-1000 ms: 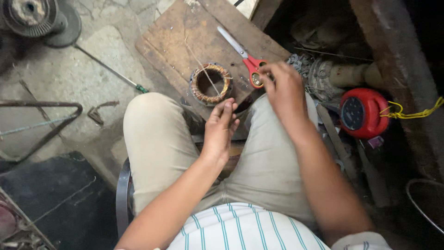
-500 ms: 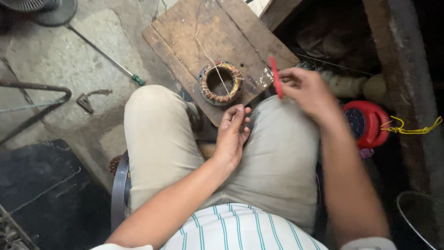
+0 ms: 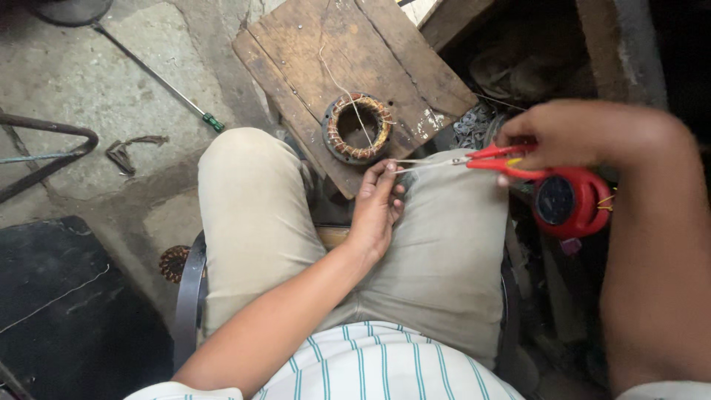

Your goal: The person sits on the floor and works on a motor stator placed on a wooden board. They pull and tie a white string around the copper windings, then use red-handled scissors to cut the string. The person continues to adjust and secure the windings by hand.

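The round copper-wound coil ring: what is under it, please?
The coil ring lies on a worn wooden board. Through its open middle only dark shows; the wood beneath its rim is covered.

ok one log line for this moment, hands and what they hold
left hand: pinching thread | right hand: red scissors at thread | wound coil ring: on wooden board

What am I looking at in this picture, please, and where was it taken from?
This is one view from a camera worn on a seated person's head, looking down at their lap. There is no machine, only bare hands. The right hand holds red-handled scissors, blades pointing towards the left hand, which rests on the thigh pinching something small that I cannot make out. On the wooden board ahead lies a ring-shaped motor winding with a thin string trailing over it. A screwdriver lies on the concrete floor.
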